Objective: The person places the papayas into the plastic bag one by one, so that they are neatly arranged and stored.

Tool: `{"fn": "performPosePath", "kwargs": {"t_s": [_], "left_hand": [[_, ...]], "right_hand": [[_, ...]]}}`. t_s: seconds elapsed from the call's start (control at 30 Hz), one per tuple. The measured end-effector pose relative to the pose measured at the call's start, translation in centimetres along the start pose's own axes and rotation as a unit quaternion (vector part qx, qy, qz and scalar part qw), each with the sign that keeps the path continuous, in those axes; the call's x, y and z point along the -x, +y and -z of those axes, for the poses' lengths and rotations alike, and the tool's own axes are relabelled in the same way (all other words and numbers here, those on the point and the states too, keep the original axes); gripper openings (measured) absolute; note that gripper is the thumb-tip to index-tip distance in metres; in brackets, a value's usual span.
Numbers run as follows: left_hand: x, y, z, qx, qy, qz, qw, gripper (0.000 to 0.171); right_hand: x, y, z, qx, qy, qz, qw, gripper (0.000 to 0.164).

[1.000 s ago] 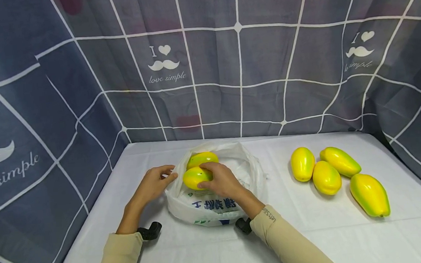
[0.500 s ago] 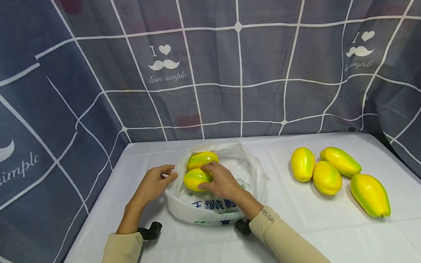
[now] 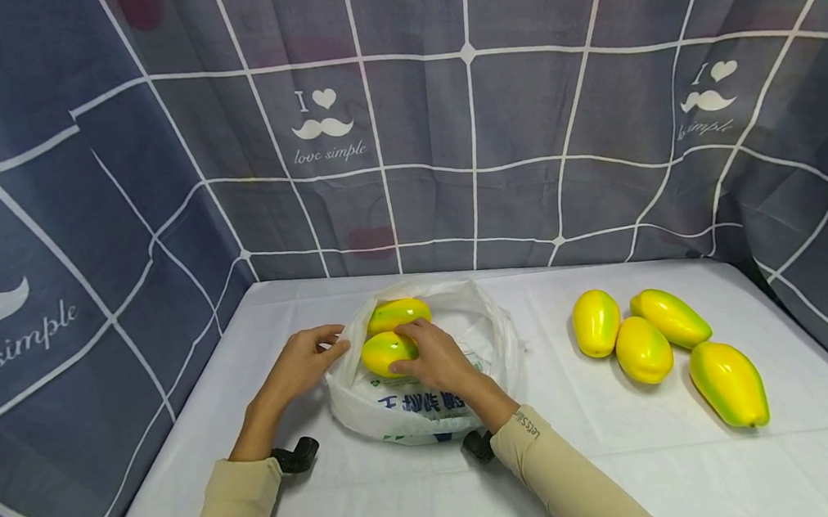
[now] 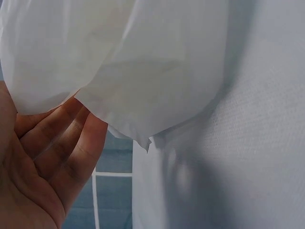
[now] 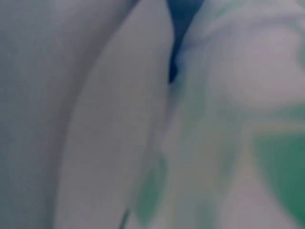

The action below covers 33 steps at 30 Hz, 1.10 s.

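A white plastic bag (image 3: 353,411) with blue and green print lies with its mouth spread wide on the table. My left hand (image 3: 307,360) holds the bag's left rim; in the left wrist view the fingers (image 4: 62,148) pass behind the thin plastic. Inside the bag, my right hand (image 3: 437,355) grips a yellow-green mango (image 3: 385,353), thumb on the near side and fingers over the top. Just behind it lies another mango (image 3: 398,313). The right wrist view has only blurred bag plastic (image 5: 109,129) with green print, the hand itself out of sight.
Several more mangoes rest to the right on the white-covered table (image 3: 405,497): one upright-lying mango (image 3: 596,323), others close by, and a larger mango (image 3: 728,384) nearest the front. A grey checked curtain (image 3: 417,127) encloses the back and sides.
The right hand and the mango it grips have sunk very slightly toward the near side of the bag. The left hand has stayed in place.
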State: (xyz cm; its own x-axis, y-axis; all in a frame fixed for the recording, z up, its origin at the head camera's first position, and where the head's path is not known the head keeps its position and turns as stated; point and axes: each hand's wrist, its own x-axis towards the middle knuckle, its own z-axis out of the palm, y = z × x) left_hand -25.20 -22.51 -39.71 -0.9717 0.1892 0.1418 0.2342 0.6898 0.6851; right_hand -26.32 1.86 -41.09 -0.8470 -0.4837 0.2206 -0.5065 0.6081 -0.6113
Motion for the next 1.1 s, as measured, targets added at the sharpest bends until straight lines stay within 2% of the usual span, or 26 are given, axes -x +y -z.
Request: {"fn": "performPosePath", "kwargs": {"t_s": [0.5, 0.73, 1.1], "left_hand": [[0.0, 0.1, 0.0, 0.005, -0.001, 0.009, 0.9999, 0.044], [0.1, 0.2, 0.1, 0.002, 0.0, 0.008, 1.0, 0.044], [0.0, 0.0, 0.3, 0.007, -0.005, 0.004, 1.0, 0.044]], "right_hand": [[1.0, -0.2, 0.6, -0.01, 0.011, 0.026, 1.0, 0.059], [2.1, -0.7, 1.9, -0.044, 0.027, 0.034, 0.998, 0.056], [4.6, -0.4, 3.7, -0.019, 0.045, 0.025, 0.998, 0.058]]}}
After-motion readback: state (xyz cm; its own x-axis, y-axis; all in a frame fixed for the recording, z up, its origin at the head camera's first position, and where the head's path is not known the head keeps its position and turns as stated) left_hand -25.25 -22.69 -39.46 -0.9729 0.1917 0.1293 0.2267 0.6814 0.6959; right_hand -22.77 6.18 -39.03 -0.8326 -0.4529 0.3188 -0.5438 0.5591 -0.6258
